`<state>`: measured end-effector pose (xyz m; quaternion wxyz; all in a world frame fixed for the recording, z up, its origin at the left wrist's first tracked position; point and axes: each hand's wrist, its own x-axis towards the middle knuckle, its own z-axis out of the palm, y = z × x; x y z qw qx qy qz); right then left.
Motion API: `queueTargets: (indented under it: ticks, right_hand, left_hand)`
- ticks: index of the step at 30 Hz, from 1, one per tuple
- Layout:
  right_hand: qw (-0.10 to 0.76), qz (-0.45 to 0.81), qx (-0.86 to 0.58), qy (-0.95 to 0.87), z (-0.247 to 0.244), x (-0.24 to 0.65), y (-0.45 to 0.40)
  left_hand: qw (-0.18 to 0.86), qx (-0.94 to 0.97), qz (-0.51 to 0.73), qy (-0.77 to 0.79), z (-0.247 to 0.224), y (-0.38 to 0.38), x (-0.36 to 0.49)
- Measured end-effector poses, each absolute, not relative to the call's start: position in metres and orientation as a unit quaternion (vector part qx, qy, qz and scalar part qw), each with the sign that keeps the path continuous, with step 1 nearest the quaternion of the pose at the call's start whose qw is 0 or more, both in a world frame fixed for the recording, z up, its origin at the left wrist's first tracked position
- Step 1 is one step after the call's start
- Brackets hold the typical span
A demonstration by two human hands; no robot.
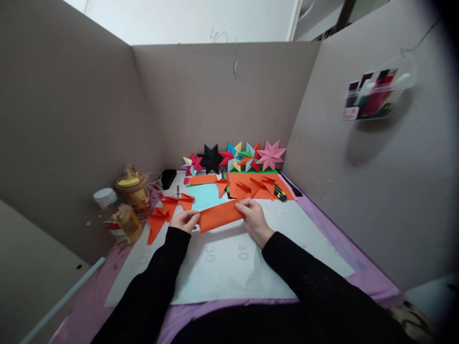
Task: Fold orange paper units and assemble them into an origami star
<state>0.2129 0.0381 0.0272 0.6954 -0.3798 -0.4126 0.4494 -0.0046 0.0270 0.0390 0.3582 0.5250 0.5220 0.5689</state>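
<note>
Two-handed hold on orange rectangular paper strip (219,216), well in from edges of purple-covered desk (373,283): left hand (185,220) and right hand (256,220) apart, pinching opposite ends, seemingly to keep it flat. Multicoloured folded-paper stars (271,155) propped upright along far edge.

Grey panels (222,95) on three sides of me; pale, bright wall (193,19) beyond. Purple cloth (344,243) over my table. Lower right blurred, possibly patterned floor (412,317).
</note>
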Motion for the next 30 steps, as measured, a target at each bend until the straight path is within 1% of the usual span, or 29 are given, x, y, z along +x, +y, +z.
queueTargets:
  ticks: [13,23,30]
  right_hand:
    - [0.699,0.441,-0.363,-0.43,0.0301,0.2097,0.0366]
    - [0.672,0.346,-0.421,-0.502,0.029,0.2143,0.0357]
    - [0.661,0.346,-0.421,-0.516,0.0299,0.2156,0.0344]
  left_hand:
    - [0.356,0.521,0.568,0.528,0.036,0.0295,-0.007]
    - [0.395,0.519,0.535,0.538,0.0395,0.0304,-0.0081]
    - [0.42,0.511,0.525,0.536,0.0413,0.0315,-0.0112]
